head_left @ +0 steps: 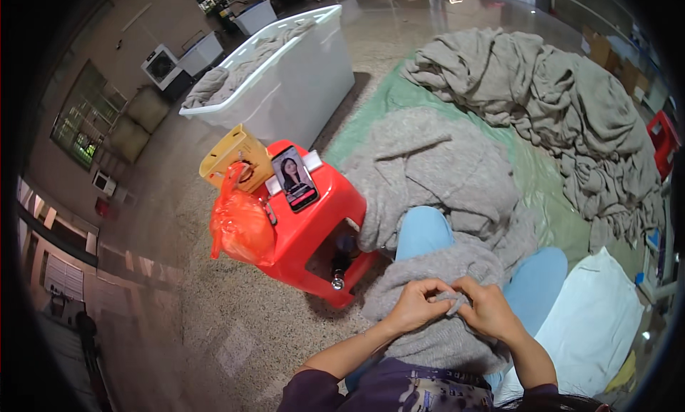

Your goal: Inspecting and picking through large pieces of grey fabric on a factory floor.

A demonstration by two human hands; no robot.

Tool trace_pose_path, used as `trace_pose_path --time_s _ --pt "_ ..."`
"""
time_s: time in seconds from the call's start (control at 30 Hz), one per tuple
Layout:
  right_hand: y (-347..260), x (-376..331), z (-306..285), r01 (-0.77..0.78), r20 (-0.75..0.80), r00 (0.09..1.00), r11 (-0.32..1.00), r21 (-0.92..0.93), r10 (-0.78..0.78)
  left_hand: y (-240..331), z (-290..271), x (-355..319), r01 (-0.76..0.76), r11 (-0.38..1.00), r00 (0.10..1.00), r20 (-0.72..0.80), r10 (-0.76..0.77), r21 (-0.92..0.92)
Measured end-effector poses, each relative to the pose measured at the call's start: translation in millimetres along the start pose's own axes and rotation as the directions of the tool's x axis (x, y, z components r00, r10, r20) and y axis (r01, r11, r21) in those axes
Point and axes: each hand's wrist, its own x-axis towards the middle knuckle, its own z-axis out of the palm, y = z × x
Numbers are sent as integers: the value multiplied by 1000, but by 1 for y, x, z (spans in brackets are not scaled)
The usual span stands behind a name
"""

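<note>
Both hands were at work on the grey knit (435,326) that lay across the person's lap, over the blue-trousered knees, and the step in hand looked like close picking or trimming at one small spot of the fabric. The left hand (416,305) was curled nearly shut, its fingers pinching up a fold of the knit; the right hand (487,310) was likewise closed down, fingertips nipping the same fold just beside the left, so that the two hands touched. Whether either held a small tool I could not tell. The next move, as I judged it, called for fine finger work and a steady hold on the fold, so the cloth stayed taut at that spot. The rest of the knit ran forward onto a green sheet (542,176), where a grey pile (549,105) lay further off. To the left stood a red stool (314,226) bearing a phone (294,178), with an orange bag (240,226) against it.
</note>
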Motion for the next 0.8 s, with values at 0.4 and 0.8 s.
trace_pose_path --time_s 0.4,0.8 --pt "7 3 4 237 50 971 967 -96 -233 -9 -16 -3 -79 996 996 39 80 -43" --pt "1 2 41 168 -332 931 986 20 -152 -1 8 -20 -494 718 734 -207 646 490"
